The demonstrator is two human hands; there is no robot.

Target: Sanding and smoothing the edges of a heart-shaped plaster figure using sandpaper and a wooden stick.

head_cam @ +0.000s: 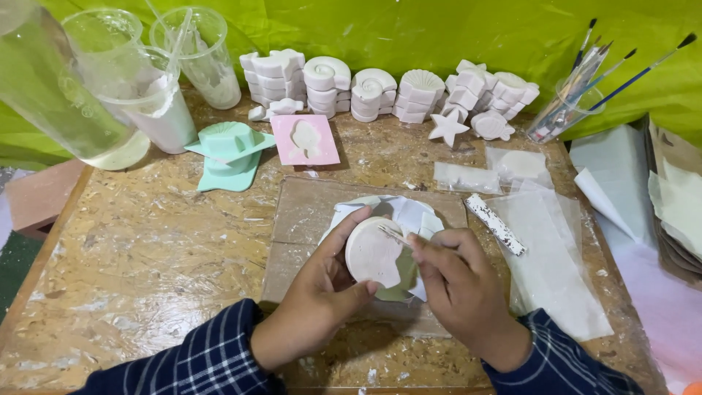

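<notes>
At the far left of the bench, a large clear jug holds clear liquid. Just right of it stand three clear plastic cups: the back one looks empty, the front one holds white mix, and the third has white residue on its wall and a stir stick in it. Next come a stack of mint-green moulds and a pink mould with a white cast lying in its hollow. Behind them runs a row of stacked white plaster casts, shaped like shells and stars.

At the centre, above a brown board, the left hand holds a round white cast. Its fingers curl narrowly around the disc's left edge, and the thumb presses its lower rim, so the disc stands tilted with its flat face up. Crumpled white paper lies under and behind it. The right hand touches the disc's right edge; its fingers pinch a thin pale stick whose tip rests on the disc's upper right part.

Further right lie a paint-flecked stick and clear plastic bags. At the back right, a clear cup holds several paintbrushes, bristles up. Pale sheets are piled at the right edge.
</notes>
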